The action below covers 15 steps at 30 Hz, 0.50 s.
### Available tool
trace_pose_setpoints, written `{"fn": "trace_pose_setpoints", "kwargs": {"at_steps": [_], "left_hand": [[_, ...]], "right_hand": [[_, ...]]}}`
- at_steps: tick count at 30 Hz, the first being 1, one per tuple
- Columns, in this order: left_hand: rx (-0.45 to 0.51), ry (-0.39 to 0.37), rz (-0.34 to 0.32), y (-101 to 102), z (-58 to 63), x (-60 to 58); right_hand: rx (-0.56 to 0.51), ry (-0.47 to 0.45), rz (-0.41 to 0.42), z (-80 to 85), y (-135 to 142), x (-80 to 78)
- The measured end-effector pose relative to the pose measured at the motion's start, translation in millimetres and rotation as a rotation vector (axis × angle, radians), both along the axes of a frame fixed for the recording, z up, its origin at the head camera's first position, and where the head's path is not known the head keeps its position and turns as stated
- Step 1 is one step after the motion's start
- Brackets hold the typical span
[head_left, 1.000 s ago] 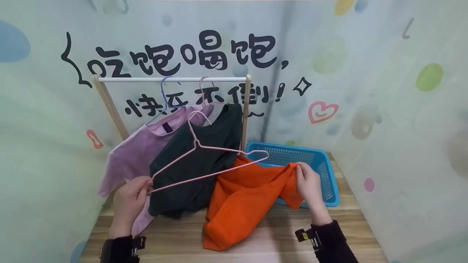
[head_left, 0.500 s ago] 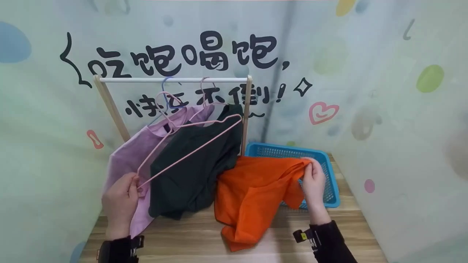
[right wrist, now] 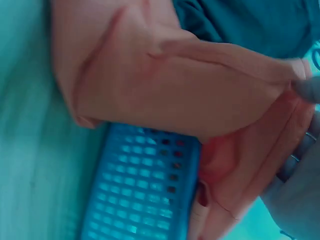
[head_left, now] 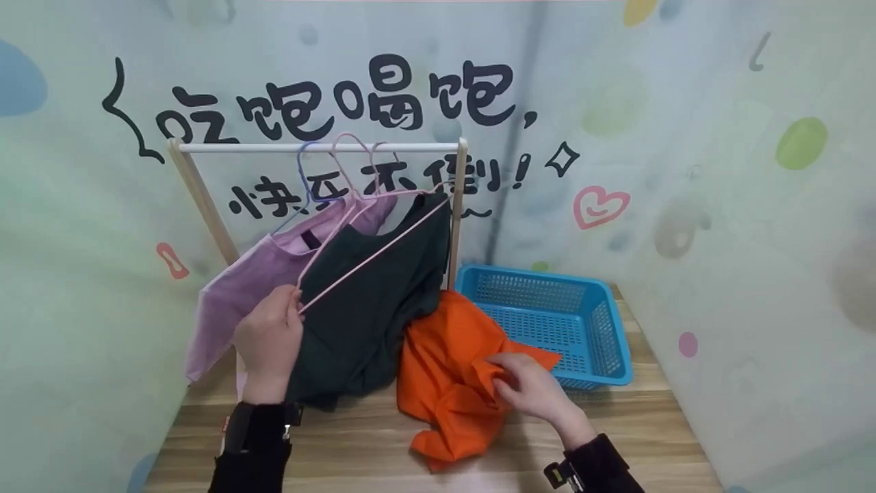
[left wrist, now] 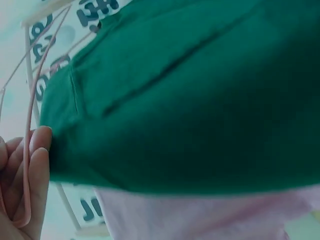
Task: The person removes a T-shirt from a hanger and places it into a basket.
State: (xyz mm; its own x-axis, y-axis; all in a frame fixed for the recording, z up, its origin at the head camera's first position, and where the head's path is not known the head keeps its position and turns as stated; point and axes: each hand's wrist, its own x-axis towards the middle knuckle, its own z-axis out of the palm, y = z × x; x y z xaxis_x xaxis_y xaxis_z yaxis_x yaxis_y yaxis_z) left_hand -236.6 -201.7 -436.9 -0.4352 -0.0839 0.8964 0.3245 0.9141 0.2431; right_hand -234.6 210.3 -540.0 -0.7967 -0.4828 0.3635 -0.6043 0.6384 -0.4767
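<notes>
L hand (head_left: 270, 339) has a pink hanger (head_left: 375, 255) by one lower corner, thumb + fingers curled on the wire, rest of it tilted up twd the rack (head_left: 239, 148) w/ the hook on top. From the head cam the hook overlaps the rack's white bar, but can't tell if they're touching tbh. R hand (head_left: 537, 390) is pinching a fold of the orange shirt (head_left: 448, 349) btwn thumb & fingers, so a narrow grip there. That shirt's all bunched up around the middle of the tabletop (head_left: 342, 445), a bit twd the right edge, w/ a pointy bit showing over the near rim of the blue basket (head_left: 609, 335); can't tell how much of it actually rests on the wood. Basket sits at the tabletop's back right corner. Rack stands twd the back edge, left of the basket. Green shirt (head_left: 363, 329) hangs on it right behind the pink hanger, overlapping the lilac shirt (head_left: 239, 301), which is nearer the tabletop's left edge, w/ a blue hanger (head_left: 299, 168) up top. R wrist cam is p. blurry & washed out, fyi.
</notes>
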Motion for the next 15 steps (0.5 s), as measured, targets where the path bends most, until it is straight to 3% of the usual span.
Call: {"fn": "trace_pose_setpoints", "kwargs": {"at_steps": [7, 15], "left_hand": [[-0.022, -0.013, 0.006, 26.2, 20.3, -25.1], [-0.021, -0.029, -0.025, 55.2, 25.3, -54.8]], "right_hand": [[0.074, 0.148, 0.056, -14.7, -11.3, 5.9], [0.117, 0.098, 0.091, -31.9, -36.3, 17.8]]}}
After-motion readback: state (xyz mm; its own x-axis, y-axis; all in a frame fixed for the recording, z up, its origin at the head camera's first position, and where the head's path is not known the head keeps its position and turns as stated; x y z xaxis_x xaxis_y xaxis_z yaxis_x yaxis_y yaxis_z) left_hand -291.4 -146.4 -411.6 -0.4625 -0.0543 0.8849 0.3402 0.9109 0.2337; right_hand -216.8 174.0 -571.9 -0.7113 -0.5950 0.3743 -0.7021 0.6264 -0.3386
